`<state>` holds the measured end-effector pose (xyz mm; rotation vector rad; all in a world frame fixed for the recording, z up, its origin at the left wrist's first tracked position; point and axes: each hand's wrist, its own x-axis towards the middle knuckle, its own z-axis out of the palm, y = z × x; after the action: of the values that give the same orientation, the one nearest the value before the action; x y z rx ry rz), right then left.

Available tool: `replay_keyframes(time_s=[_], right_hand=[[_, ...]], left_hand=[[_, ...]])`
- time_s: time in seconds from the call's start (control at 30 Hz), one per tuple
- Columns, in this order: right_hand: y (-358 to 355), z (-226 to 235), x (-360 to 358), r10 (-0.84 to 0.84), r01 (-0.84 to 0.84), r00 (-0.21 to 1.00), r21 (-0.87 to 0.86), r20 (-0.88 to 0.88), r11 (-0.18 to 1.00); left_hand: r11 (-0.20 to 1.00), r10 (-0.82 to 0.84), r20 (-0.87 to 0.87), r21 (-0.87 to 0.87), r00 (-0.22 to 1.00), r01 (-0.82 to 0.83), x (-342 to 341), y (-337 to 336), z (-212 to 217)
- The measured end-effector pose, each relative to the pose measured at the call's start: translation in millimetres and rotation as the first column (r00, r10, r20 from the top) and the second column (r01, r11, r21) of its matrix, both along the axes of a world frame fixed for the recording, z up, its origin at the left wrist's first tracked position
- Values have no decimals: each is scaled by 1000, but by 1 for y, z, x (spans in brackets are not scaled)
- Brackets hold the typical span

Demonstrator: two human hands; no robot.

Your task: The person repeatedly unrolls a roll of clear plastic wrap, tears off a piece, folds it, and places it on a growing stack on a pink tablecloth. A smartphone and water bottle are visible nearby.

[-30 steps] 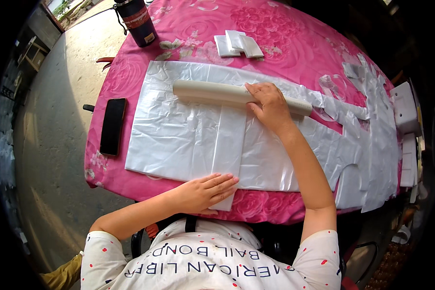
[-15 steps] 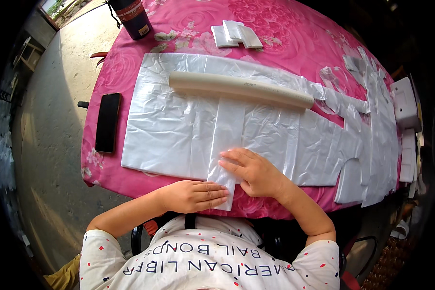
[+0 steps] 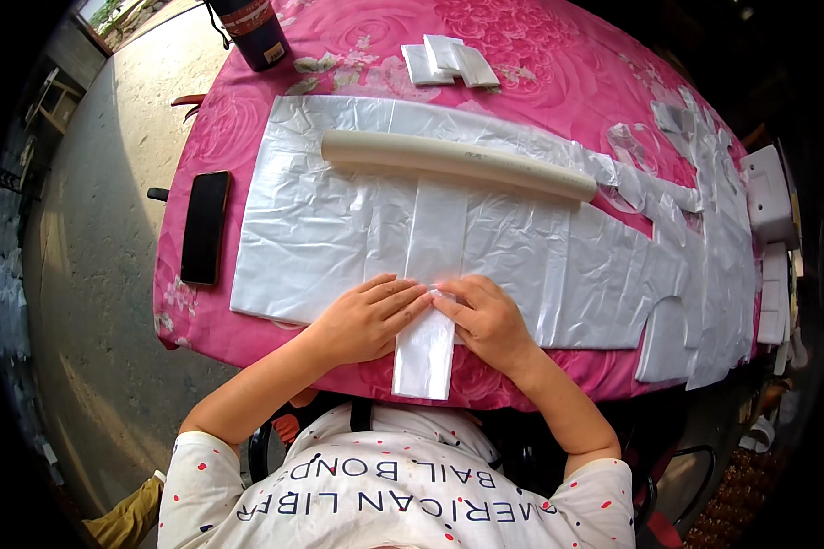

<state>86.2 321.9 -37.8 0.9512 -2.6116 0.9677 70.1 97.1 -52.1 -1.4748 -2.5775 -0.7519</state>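
A long, narrow folded white plastic bag point(image 3: 423, 361) hangs slightly past the front edge of a stack of flat white plastic bags point(image 3: 311, 238). My left hand point(image 3: 368, 318) and my right hand point(image 3: 487, 322) come together over this strip, fingertips almost touching. With bent fingers both pinch the strip at a crease, where its near part is doubled over. The far part of the strip runs up toward a cream-coloured tube point(image 3: 458, 166), which lies across the stack.
Several small folded white packets point(image 3: 449, 61) lie at the back of the pink flowered tablecloth point(image 3: 366, 69). A black phone point(image 3: 205, 228) rests on the left, with a dark flask point(image 3: 249, 35) behind it. Loose plastic point(image 3: 719, 238) spreads at the right beside white boxes point(image 3: 771, 197).
My left hand has moved up and away from the near end of the strip to the crease. My right hand has shifted slightly right, and the near part now lies folded over.
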Motion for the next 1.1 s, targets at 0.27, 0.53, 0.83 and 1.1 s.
replay_keyframes(time_s=[0.27, 0.53, 0.83, 1.1], right_hand=[[-2, 8, -17, -235, 325, 850, -117, 472, 939], [-9, 17, -36, -272, 527, 515, -49, 813, 849], [-4, 5, -30, -179, 243, 937, 191, -301, 951], [21, 3, -61, 33, -36, 999, 76, 42, 996]], left_hand=[[877, 228, 654, 184, 721, -444, -10, 15, 27], [963, 263, 147, -101, 954, -250, 7, 32, 9], [951, 278, 44, -151, 960, -269, -8, 36, 9], [951, 276, -67, -127, 959, -283, -24, 37, 6]])
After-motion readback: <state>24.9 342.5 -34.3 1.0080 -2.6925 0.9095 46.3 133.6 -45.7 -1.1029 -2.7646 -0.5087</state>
